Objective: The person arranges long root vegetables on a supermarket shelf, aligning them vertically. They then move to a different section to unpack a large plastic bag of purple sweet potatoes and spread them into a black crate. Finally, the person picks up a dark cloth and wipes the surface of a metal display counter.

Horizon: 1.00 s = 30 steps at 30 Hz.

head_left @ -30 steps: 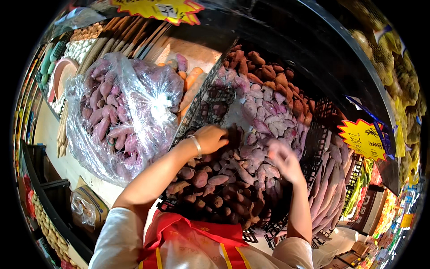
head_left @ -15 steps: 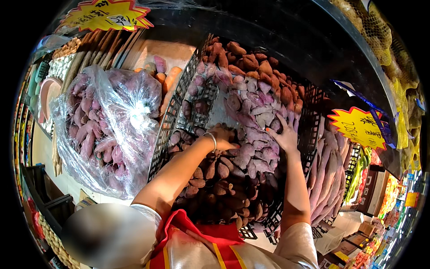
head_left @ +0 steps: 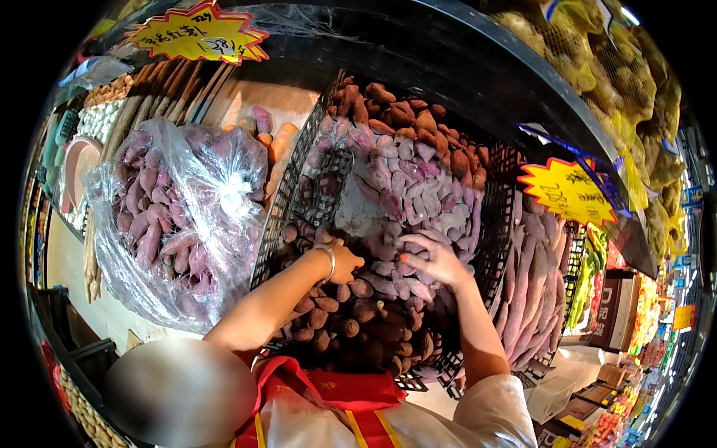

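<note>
Left grip (head_left: pixel 345 263) is curled shut around a brown sweet potato (head_left: pixel 361 287) in the black wire crate (head_left: pixel 287 201). Right grip (head_left: pixel 432 257) lies spread, fingers apart, flat on the purple sweet potatoes (head_left: pixel 407 187) just beside it — a clear plastic bag (head_left: pixel 175 224) of purple ones sits left of the crate.

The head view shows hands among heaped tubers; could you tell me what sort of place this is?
Most likely a shop's produce section. Both hands, left hand and right hand, rest on sweet potatoes heaped in a black crate, with a star-shaped yellow price sign and a clear bag of more beside.
</note>
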{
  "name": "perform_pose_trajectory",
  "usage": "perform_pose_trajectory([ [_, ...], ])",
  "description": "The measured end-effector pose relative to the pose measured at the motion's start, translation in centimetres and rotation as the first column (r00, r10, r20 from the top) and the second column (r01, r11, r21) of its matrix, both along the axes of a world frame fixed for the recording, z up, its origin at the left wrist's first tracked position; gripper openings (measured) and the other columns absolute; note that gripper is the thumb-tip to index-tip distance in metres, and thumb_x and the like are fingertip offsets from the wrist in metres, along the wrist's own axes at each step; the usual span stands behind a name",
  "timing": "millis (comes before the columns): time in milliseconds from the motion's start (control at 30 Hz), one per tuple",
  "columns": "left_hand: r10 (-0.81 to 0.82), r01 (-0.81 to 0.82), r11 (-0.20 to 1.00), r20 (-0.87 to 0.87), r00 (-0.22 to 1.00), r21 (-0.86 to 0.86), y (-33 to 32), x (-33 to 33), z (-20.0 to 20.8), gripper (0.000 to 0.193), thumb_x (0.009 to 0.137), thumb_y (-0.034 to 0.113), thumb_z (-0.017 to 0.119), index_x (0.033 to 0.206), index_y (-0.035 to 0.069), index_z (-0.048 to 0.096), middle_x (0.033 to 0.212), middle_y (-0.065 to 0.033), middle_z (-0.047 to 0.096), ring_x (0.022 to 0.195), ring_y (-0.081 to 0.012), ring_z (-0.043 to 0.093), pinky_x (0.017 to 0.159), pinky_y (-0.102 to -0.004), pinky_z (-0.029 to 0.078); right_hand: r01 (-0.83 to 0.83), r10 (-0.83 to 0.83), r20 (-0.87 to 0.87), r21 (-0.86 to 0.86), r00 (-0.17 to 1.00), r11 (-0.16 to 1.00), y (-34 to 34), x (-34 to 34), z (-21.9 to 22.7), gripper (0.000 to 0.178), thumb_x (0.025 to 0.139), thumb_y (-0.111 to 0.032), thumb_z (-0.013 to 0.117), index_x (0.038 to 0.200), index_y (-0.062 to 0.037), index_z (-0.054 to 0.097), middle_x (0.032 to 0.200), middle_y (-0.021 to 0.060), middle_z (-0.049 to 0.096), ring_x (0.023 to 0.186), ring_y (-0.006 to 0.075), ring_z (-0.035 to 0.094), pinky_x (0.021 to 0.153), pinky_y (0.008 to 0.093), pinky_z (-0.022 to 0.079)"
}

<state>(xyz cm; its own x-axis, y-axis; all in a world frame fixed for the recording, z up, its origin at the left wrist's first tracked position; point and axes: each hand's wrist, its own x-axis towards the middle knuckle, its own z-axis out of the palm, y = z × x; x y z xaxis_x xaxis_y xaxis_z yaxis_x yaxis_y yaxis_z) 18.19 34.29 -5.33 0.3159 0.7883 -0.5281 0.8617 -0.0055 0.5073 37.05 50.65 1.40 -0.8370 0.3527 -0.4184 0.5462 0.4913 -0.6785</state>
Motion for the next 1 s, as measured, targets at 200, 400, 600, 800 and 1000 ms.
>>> perform_pose_trajectory([
  [200,0.126,-0.124,0.992,0.179,0.976,-0.025,-4.7,0.3,6.3,0.036,0.078,0.028,0.056,0.106,0.008,0.047,0.082,-0.0134,0.064,0.085,-0.0373,0.056,0.085,-0.0424,0.04,-0.3,0.302,0.024,0.219,0.953,0.929,-6.2,2.5,2.1,0.054,0.075,-0.045,0.059,0.12,-0.0166,0.051,0.123,0.0149,0.047,0.101,0.0356,0.054,0.094,0.0441,0.042],
  [400,-0.145,0.186,0.96,0.2,0.969,-0.208,-9.2,0.4,8.0,0.053,0.077,0.033,0.058,0.12,0.005,0.044,0.087,-0.0179,0.061,0.09,-0.0374,0.054,0.075,-0.0443,0.044,-0.193,0.1,-0.213,-0.48,0.972,0.856,-5.2,0.7,4.2,0.044,0.082,-0.02,0.06,0.121,-0.0056,0.048,0.113,0.0098,0.055,0.102,0.0186,0.052,0.089,0.0311,0.041],
  [600,-0.033,0.002,0.992,0.249,0.968,0.125,-8.0,-3.9,8.2,0.045,0.08,0.025,0.056,0.119,0.004,0.047,0.101,-0.0164,0.054,0.097,-0.0318,0.047,0.085,-0.0382,0.039,0.362,-0.263,-0.258,0.508,0.93,0.782,9.3,-1.6,-7.9,0.043,0.084,-0.04,0.053,0.109,-0.0043,0.052,0.117,0.018,0.053,0.106,0.0317,0.052,0.084,0.0411,0.043],
  [800,0.483,-0.455,0.837,-0.021,0.875,0.303,-1.4,-5.9,6.6,0.047,0.081,0.024,0.056,0.121,0.003,0.045,0.114,-0.0157,0.048,0.104,-0.0351,0.045,0.091,-0.0387,0.038,0.128,-0.261,0.142,0.598,0.955,0.791,5.2,-5.6,-7.2,0.066,0.079,-0.055,0.047,0.121,-0.0038,0.039,0.12,0.0277,0.046,0.109,0.0453,0.044,0.098,0.048,0.03],
  [1000,0.61,-0.628,0.706,0.17,0.774,0.329,8.0,-3.4,-1.1,0.062,0.079,0.039,0.061,0.13,0.015,0.037,0.125,-0.0201,0.038,0.109,-0.042,0.044,0.091,-0.043,0.04,0.072,-0.134,0.069,0.569,0.989,0.819,3.7,-5.2,-5.5,0.072,0.068,-0.061,0.059,0.117,-0.0098,0.047,0.107,0.0226,0.053,0.1,0.0368,0.052,0.082,0.0454,0.042],
])
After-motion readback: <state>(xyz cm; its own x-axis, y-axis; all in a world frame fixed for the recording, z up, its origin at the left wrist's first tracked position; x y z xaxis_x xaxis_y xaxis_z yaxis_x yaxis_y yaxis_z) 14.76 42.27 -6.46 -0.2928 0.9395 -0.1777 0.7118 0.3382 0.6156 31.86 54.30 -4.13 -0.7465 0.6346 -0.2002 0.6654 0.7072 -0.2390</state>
